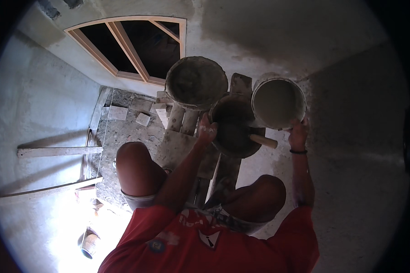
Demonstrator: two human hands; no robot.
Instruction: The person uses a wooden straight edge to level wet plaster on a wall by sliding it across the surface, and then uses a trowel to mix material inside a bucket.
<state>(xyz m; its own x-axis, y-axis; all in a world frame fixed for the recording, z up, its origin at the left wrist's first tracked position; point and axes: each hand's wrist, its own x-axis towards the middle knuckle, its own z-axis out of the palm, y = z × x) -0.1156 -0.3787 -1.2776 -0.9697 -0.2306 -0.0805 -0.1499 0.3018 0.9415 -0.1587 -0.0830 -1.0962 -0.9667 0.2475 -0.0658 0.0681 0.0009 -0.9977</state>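
Note:
My left hand [207, 129] is closed on the left rim of a dark bucket [232, 148] in the middle, between my knees and the wall. A tool with a wooden handle [263, 141] rests in that bucket, its handle sticking out over the right rim; its working end is lost in shadow. On the right, my right hand [299, 134] grips the near rim of a lighter bucket [279, 103] that holds smooth grey mix and looks raised beside the dark one. Farther left stands a wide mortar-caked bucket [196, 82], with rough grey mortar inside.
Wooden planks [182, 148] lie under the buckets. A wood-framed window opening [123, 48] is in the wall ahead. Broken blocks [118, 113] litter the rough floor at left. Two timber pieces [59, 151] slant along the left wall, and a strong light glares at lower left.

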